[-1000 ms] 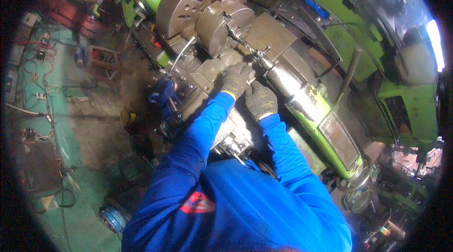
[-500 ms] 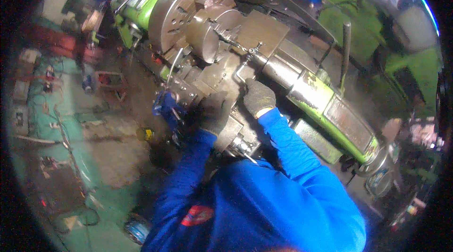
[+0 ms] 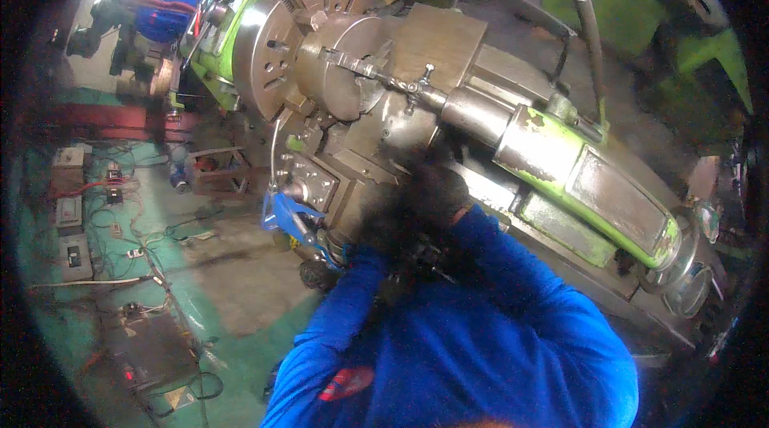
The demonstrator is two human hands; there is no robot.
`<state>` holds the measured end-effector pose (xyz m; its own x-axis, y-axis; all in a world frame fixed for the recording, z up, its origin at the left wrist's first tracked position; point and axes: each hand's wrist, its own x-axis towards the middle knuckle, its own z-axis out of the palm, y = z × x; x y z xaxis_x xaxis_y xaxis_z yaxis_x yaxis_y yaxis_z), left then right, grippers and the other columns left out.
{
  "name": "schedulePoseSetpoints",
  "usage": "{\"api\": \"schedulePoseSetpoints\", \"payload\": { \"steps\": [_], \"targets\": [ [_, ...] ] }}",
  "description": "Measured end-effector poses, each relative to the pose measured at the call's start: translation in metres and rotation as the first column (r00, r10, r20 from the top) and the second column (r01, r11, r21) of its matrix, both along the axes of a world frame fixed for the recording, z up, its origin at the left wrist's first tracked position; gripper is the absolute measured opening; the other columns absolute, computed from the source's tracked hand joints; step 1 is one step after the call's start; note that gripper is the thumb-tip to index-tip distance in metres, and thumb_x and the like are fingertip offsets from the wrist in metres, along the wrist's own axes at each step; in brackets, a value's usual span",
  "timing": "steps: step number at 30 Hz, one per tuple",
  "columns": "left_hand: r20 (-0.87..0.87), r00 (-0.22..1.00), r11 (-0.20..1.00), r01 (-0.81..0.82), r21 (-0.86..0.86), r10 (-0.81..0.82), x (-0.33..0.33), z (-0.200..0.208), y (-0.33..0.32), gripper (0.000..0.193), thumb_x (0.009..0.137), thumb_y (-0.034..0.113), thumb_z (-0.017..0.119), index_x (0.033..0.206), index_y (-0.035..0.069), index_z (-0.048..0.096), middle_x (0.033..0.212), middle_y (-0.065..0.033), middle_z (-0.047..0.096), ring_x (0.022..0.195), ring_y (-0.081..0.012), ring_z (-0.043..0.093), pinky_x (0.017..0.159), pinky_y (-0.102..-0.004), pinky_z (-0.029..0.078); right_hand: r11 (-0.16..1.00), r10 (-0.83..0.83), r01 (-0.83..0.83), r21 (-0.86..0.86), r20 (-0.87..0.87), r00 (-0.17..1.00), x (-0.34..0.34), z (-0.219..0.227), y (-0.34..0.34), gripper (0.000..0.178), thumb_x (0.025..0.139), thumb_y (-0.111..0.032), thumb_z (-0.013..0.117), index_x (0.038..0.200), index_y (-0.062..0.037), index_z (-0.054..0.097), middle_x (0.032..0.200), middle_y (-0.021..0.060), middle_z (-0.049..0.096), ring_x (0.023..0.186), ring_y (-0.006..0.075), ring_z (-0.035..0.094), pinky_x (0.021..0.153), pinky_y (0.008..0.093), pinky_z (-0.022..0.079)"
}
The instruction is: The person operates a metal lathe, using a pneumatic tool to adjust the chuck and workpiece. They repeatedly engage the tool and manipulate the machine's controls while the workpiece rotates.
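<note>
Both my gloved hands are close together in front of my chest, over the carriage of a lathe. My left hand (image 3: 380,224) and my right hand (image 3: 443,194) are dark and smeared, so their fingers and anything in them cannot be made out. Beyond them, a small drill chuck (image 3: 414,93) with projecting stubs sits at the end of the tailstock quill (image 3: 479,116). From the chuck, a tool shank (image 3: 371,72) reaches toward a round metal workpiece (image 3: 327,80) held against the large slotted faceplate (image 3: 268,68).
The green tailstock (image 3: 553,152) extends to the right, with an upright lever (image 3: 591,52) behind it. A flat metal plate (image 3: 440,40) lies behind the chuck. Blue fittings (image 3: 292,216) stand left of the carriage. Cables and metal boxes (image 3: 76,256) lie on the green floor.
My right hand has drawn back from the chuck and down toward my left hand. The bent metal rod at its fingers no longer shows. The whole view has shifted slightly.
</note>
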<state>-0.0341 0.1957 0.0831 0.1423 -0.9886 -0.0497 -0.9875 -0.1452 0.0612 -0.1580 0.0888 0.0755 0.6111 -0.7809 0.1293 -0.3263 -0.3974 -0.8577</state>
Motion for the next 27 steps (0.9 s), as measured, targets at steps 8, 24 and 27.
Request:
{"api": "schedulePoseSetpoints", "payload": {
  "steps": [8,24,27],
  "targets": [
    [0.001,1.000,1.000,0.003,-0.008,-0.003,-0.007,-0.001,-0.002,0.039,0.099,0.036,0.060,0.122,0.007,0.071,0.107,-0.0218,0.072,0.098,-0.0403,0.069,0.092,-0.0513,0.053,0.951,0.015,-0.108,-0.290,-0.307,0.952,0.017,-0.101,-0.031,0.029,0.092,-0.022,0.061,0.114,-0.0044,0.071,0.109,0.0233,0.068,0.096,0.0396,0.066,0.094,0.0467,0.053],
    [-0.001,0.998,0.997,-0.059,0.041,0.059,-0.005,0.011,-0.019,0.036,0.093,0.034,0.066,0.118,0.009,0.073,0.099,-0.0186,0.074,0.092,-0.0383,0.070,0.086,-0.0527,0.055,0.972,0.114,-0.100,0.214,-0.052,0.992,0.017,-0.131,-0.092,0.029,0.104,-0.023,0.055,0.125,-0.0059,0.067,0.112,0.0080,0.067,0.102,0.0233,0.060,0.087,0.0360,0.050],
    [-0.002,0.998,0.997,-0.069,0.046,0.069,-0.003,0.005,-0.013,0.035,0.093,0.034,0.066,0.116,0.009,0.074,0.099,-0.0182,0.074,0.091,-0.0379,0.071,0.085,-0.0524,0.055,0.960,0.091,-0.076,0.268,-0.046,0.995,0.031,-0.128,-0.096,0.029,0.104,-0.023,0.055,0.125,-0.0058,0.067,0.110,0.0077,0.067,0.100,0.0228,0.060,0.085,0.0355,0.050]
  ]
}}
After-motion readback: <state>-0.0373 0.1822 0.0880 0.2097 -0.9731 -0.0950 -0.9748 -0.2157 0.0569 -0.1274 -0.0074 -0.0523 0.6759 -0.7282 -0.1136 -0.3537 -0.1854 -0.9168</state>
